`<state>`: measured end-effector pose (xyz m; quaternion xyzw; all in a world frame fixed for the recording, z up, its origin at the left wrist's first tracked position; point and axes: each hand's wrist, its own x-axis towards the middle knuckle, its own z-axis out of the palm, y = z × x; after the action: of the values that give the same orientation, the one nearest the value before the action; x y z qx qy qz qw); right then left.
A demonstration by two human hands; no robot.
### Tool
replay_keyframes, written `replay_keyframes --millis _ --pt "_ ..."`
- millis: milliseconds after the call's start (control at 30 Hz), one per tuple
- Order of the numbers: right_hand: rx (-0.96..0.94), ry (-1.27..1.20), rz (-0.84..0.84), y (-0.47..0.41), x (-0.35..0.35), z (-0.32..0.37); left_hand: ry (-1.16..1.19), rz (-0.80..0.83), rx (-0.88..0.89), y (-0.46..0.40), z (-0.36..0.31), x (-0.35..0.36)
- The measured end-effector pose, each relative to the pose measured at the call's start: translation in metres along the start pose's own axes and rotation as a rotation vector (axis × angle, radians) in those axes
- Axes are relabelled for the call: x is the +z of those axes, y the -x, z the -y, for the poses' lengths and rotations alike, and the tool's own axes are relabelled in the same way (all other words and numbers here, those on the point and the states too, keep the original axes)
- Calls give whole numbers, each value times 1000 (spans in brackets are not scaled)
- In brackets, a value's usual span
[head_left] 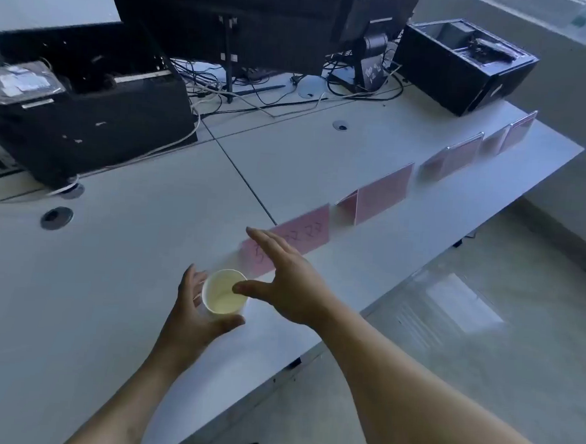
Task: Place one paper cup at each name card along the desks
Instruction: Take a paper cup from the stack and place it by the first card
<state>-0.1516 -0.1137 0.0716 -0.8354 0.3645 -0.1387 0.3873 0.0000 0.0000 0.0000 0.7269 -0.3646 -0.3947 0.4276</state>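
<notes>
A white paper cup (224, 295) is upright, its mouth facing me, just in front of the nearest pink name card (304, 233). My left hand (195, 313) wraps it from the left, thumb under its near side. My right hand (289, 283) hovers over the cup's right rim with fingers spread, its thumb across the rim, holding nothing. Further pink name cards (382, 196) (457, 156) (516, 131) stand in a row toward the far right along the desk's edge; no cups show beside them.
The white desk (109, 279) has cable grommets (57, 218) (340, 125). Black computer cases (86, 106) (466, 64), a monitor (263, 17) and tangled cables (258, 92) fill the back. The desk's edge drops to a glossy floor (466, 335) on the right.
</notes>
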Motion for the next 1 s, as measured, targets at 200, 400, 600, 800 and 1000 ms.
replay_keyframes --millis 200,400,600,800,1000 --pt "-11 116 155 9 39 -22 -23 -51 30 -5 26 13" --pt "-62 172 120 13 56 -31 25 -89 75 -2 27 20" --pt "-58 227 97 11 59 -26 49 -98 80 -3 19 21" --pt "-34 203 49 10 62 -23 12 -96 80 -4 18 18" --pt "-60 192 -34 9 60 -21 26 -71 102 -10 18 16"
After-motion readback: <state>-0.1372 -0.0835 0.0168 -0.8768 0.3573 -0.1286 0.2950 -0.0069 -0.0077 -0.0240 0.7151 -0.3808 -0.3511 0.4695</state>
